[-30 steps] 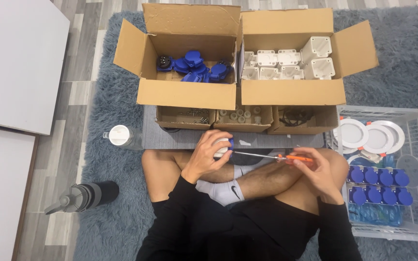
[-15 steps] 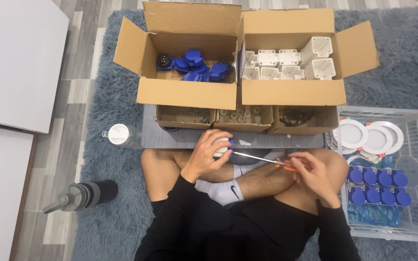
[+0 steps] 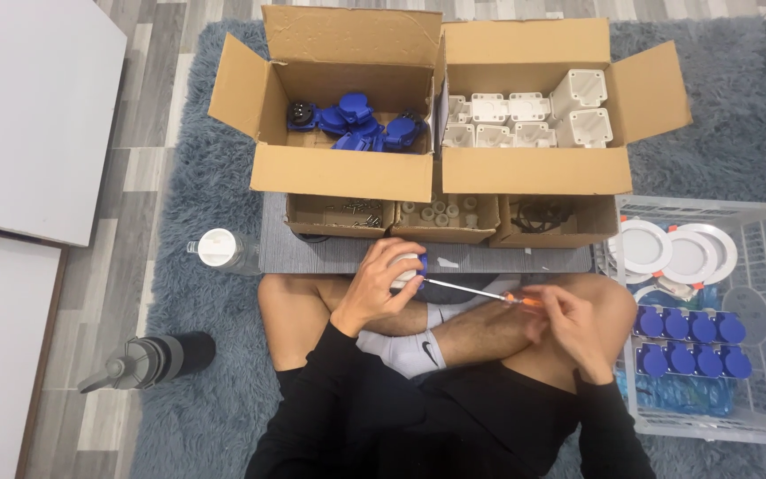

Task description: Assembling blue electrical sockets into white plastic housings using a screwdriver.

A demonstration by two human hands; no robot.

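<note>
Head view. The left hand is raised over the crossed legs, wrist bent, fingers clamped round a white and blue part. The part sits just above the left knee, near the front edge of the grey mat. The right hand rests over the right knee, fingers pinched together on the orange handle of a screwdriver. The shaft runs leftward and slightly up, its tip at the part.

Edges and room: three small trays stand just beyond the hands, with two open boxes behind them. A white basket lies close by the right hand. A bottle stands near the mat's left edge; a dark flask lies well apart on the rug.
</note>
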